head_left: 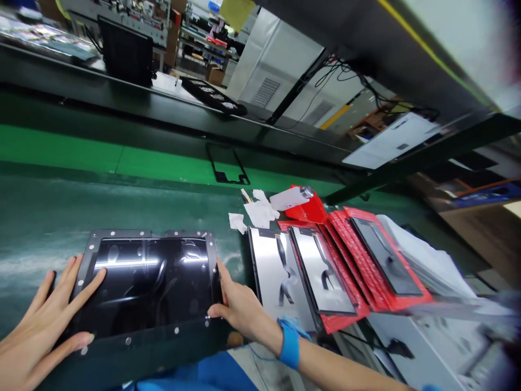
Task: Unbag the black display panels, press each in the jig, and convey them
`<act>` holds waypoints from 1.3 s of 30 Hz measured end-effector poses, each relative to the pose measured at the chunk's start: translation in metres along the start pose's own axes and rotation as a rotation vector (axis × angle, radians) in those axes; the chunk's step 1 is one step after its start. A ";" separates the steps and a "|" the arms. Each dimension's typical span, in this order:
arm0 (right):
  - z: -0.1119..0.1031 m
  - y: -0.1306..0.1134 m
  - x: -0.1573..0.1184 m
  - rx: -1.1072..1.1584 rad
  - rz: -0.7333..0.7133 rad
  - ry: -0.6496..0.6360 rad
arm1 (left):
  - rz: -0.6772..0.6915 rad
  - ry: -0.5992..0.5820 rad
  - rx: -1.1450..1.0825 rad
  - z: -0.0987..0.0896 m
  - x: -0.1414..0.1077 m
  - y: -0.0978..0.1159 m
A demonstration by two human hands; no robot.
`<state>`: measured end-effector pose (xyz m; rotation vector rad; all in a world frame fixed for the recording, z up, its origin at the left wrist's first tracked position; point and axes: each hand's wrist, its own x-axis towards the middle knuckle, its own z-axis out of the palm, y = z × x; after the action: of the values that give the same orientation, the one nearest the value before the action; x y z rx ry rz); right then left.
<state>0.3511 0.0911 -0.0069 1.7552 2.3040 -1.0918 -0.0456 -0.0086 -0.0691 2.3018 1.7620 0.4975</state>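
A glossy black display panel (152, 288) in a dark frame with pale round dots lies on the green bench. My left hand (51, 320) rests over its left edge, fingers spread, with the index fingertip on the screen. At the right edge, my right hand (240, 304) grips the panel, thumb on top and the other fingers partly hidden along the side. A blue band (290, 343) circles my right wrist. To the right lie two silver-backed panels (271, 271) with dark ribbon-like strips, the further one on red wrapping.
Right of the panels are red bubble sheets (354, 255) with a dark panel (385, 255) on top. White paper scraps (258, 212) and a white bottle (291, 198) lie behind. A thin black frame (228, 165) sits on the green strip. A dark post (407, 157) slants across the right.
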 end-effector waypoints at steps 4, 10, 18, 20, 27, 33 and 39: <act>0.016 0.002 -0.012 0.035 -0.043 0.062 | -0.128 -0.023 -0.018 -0.002 -0.001 0.014; 0.009 0.008 -0.008 0.019 -0.180 0.196 | -0.006 0.021 0.145 -0.005 -0.003 0.011; -0.042 -0.026 0.063 -0.035 -0.401 0.376 | 0.012 -0.001 0.191 -0.008 -0.007 0.009; -0.035 -0.043 0.078 -0.042 -0.533 0.340 | 0.027 -0.024 0.183 -0.011 -0.008 0.013; -0.011 -0.065 0.098 -0.136 -0.745 0.311 | 0.007 -0.004 0.167 -0.019 -0.003 0.029; -0.006 -0.068 0.098 -0.449 -0.939 0.282 | -0.031 -0.034 0.109 -0.024 -0.003 0.036; -0.013 -0.080 0.111 -0.092 -0.841 0.233 | -0.075 -0.104 0.092 -0.031 -0.003 0.039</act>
<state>0.2476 0.1819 -0.0055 0.8879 3.2902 -0.8251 -0.0231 -0.0229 -0.0272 2.2664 1.8487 0.2849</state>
